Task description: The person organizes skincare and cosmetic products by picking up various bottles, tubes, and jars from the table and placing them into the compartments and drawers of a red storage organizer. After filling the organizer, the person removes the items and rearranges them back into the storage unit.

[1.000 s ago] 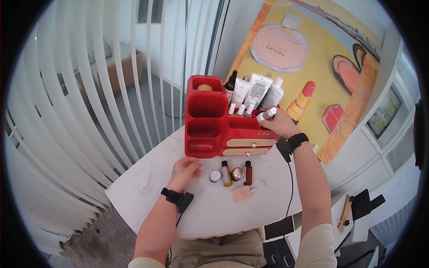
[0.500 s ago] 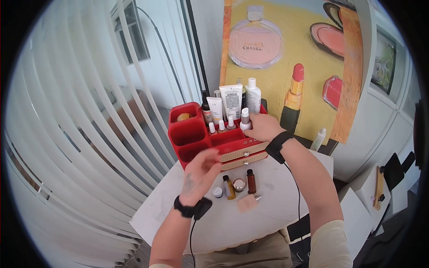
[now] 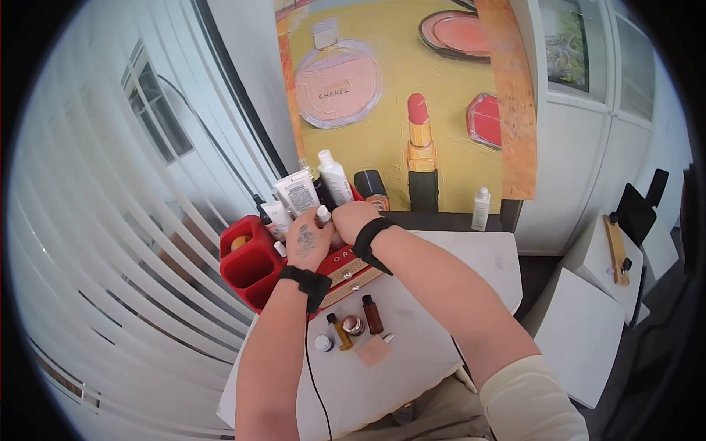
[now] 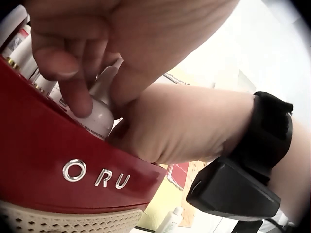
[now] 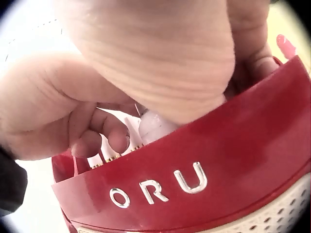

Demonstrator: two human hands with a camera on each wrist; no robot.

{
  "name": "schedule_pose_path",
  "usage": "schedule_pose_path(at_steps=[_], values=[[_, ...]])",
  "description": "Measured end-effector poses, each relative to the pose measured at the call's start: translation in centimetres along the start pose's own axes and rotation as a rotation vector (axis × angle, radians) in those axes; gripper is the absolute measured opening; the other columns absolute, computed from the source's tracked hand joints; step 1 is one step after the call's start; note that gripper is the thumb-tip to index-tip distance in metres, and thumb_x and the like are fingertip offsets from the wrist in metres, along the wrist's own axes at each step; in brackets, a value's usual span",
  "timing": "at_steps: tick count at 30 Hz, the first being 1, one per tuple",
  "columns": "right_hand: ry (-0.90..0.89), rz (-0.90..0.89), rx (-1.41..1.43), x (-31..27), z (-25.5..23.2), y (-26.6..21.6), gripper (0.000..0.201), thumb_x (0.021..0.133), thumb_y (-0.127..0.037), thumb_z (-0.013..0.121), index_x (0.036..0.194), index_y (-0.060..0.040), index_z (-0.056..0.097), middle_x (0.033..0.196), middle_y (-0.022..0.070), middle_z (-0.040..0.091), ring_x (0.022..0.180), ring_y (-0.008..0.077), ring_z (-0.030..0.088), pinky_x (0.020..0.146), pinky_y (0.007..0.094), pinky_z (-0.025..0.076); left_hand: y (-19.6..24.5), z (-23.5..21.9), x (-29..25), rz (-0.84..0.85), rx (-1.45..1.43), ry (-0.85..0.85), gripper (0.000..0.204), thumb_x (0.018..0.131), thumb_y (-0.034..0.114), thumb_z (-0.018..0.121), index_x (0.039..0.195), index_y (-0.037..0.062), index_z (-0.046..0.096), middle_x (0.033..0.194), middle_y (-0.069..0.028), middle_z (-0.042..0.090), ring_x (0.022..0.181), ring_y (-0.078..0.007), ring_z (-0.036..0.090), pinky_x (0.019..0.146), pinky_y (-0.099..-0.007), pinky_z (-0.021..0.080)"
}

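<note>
Both hands meet at a white bottle (image 3: 323, 213) in the front right part of the red organizer (image 3: 254, 273). My left hand (image 3: 307, 242) comes from the left; in the left wrist view its thumb and fingers pinch the rounded bottle (image 4: 101, 119) near its narrow top. My right hand (image 3: 354, 220) lies against the bottle's right side, wrist bent over the front wall, its fingertips hidden inside. Small white-capped bottles (image 5: 108, 149) stand left of it. White tubes (image 3: 298, 192) and a tall white bottle (image 3: 335, 178) are behind the hands.
Before the drawers, on the white table (image 3: 471, 272), lie an amber bottle (image 3: 341, 334), a brown bottle (image 3: 373, 316), two small jars and a pinkish flat item (image 3: 373, 351). Another bottle (image 3: 480, 209) stands behind the table. A painting (image 3: 456, 147) rises at the back.
My left hand has risen from the table beside the organizer to the bottle at my right hand. My right hand stays at the organizer's right part. The head view has turned right.
</note>
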State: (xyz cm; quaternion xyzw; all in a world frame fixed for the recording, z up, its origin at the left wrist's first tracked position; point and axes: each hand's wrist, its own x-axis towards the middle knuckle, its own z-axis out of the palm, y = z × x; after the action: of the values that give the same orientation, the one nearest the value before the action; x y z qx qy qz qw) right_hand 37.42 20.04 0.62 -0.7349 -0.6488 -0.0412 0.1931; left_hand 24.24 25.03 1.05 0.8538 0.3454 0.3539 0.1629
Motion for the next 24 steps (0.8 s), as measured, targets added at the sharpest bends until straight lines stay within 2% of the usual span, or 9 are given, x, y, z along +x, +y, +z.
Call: schedule_pose_path(at_steps=[2, 4, 8, 10, 12, 14, 18, 22, 24], values=[[0.011, -0.009, 0.016, -0.4, -0.6, 0.0, 0.021, 0.083, -0.015, 0.058, 0.093, -0.0041, 0.073, 0.093, 0.0196, 0.070, 0.092, 0.0332, 0.068, 0.082, 0.0433, 0.054, -0.1, 0.0, -0.1, -0.059, -0.041, -0.022, 0.028, 0.078, 0.021, 0.067, 0.098, 0.0023, 0.065, 0.087, -0.0192, 0.068, 0.087, -0.0376, 0.066, 0.077, -0.0424, 0.052], [0.006, -0.039, 0.038, -0.8, -1.0, -0.6, 0.020, 0.083, -0.014, 0.059, 0.094, -0.0040, 0.072, 0.092, 0.0190, 0.070, 0.091, 0.0331, 0.068, 0.080, 0.0435, 0.054, -0.4, -0.1, -0.3, 0.011, -0.005, 0.129, 0.030, 0.081, 0.019, 0.068, 0.103, -0.0013, 0.064, 0.085, -0.0160, 0.069, 0.077, -0.0208, 0.069, 0.064, -0.0323, 0.052], [0.431, -0.073, 0.111, -3.3, -3.0, -1.6, 0.016, 0.080, -0.007, 0.059, 0.096, -0.0048, 0.059, 0.092, 0.0176, 0.067, 0.088, 0.0348, 0.066, 0.077, 0.0452, 0.053, 1.9, -4.3, -1.4, 0.159, -0.298, 0.403, 0.024, 0.087, 0.014, 0.065, 0.103, -0.0032, 0.064, 0.085, -0.0089, 0.069, 0.067, -0.0139, 0.063, 0.058, -0.0288, 0.050], [0.556, -0.114, 0.304, -5.8, -4.2, -2.0, 0.021, 0.079, -0.008, 0.060, 0.100, -0.0050, 0.059, 0.094, 0.0175, 0.066, 0.089, 0.0348, 0.065, 0.077, 0.0445, 0.052, 4.2, -7.8, -3.8, -0.019, -0.441, 0.356, 0.027, 0.086, 0.015, 0.066, 0.104, -0.0041, 0.064, 0.086, -0.0094, 0.069, 0.071, -0.0145, 0.064, 0.064, -0.0291, 0.050], [0.513, 0.030, 0.413, -9.2, -3.7, -2.3, 0.033, 0.078, -0.013, 0.062, 0.111, -0.0051, 0.059, 0.093, 0.0166, 0.067, 0.086, 0.0337, 0.067, 0.075, 0.0423, 0.053, 3.8, -9.4, -6.1, -0.198, -0.595, 0.319, 0.029, 0.085, 0.017, 0.068, 0.104, -0.0049, 0.064, 0.087, -0.0099, 0.069, 0.075, -0.0151, 0.065, 0.069, -0.0294, 0.051], [0.198, 0.274, 0.763, -12.5, -1.0, -1.1, 0.047, 0.077, -0.018, 0.065, 0.121, -0.0040, 0.057, 0.093, 0.0165, 0.068, 0.082, 0.0326, 0.069, 0.074, 0.0399, 0.054, 2.0, -10.4, -10.3, -0.341, -0.481, 0.144, 0.032, 0.084, 0.017, 0.069, 0.106, -0.0059, 0.064, 0.085, -0.0081, 0.068, 0.074, -0.0112, 0.063, 0.067, -0.0273, 0.050], [-0.046, 0.483, 0.730, -17.5, 1.9, -0.4, 0.052, 0.077, -0.016, 0.063, 0.126, -0.0003, 0.052, 0.090, 0.0153, 0.069, 0.070, 0.0258, 0.070, 0.062, 0.0329, 0.057, -4.6, -8.7, -18.5, -0.590, -0.406, 0.008, 0.026, 0.084, 0.020, 0.066, 0.095, -0.0041, 0.066, 0.075, -0.0053, 0.064, 0.063, -0.0105, 0.057, 0.057, -0.0256, 0.046], [-0.003, 0.373, 0.495, -18.2, 6.6, 1.0, 0.052, 0.077, -0.015, 0.063, 0.126, 0.0000, 0.052, 0.089, 0.0153, 0.068, 0.065, 0.0253, 0.070, 0.061, 0.0321, 0.057, -6.6, -7.5, -21.9, -0.791, -0.541, -0.018, 0.026, 0.085, 0.023, 0.064, 0.089, -0.0029, 0.067, 0.072, -0.0048, 0.062, 0.059, -0.0102, 0.054, 0.051, -0.0253, 0.043], [-0.079, 0.478, 0.717, -17.6, 3.6, -1.8, 0.053, 0.077, -0.017, 0.063, 0.125, -0.0005, 0.053, 0.089, 0.0167, 0.069, 0.072, 0.0292, 0.070, 0.069, 0.0359, 0.056, -6.4, -7.2, -21.3, -0.733, -0.609, -0.041, 0.026, 0.089, 0.025, 0.062, 0.089, -0.0007, 0.066, 0.071, -0.0043, 0.060, 0.058, -0.0099, 0.053, 0.050, -0.0239, 0.042]])
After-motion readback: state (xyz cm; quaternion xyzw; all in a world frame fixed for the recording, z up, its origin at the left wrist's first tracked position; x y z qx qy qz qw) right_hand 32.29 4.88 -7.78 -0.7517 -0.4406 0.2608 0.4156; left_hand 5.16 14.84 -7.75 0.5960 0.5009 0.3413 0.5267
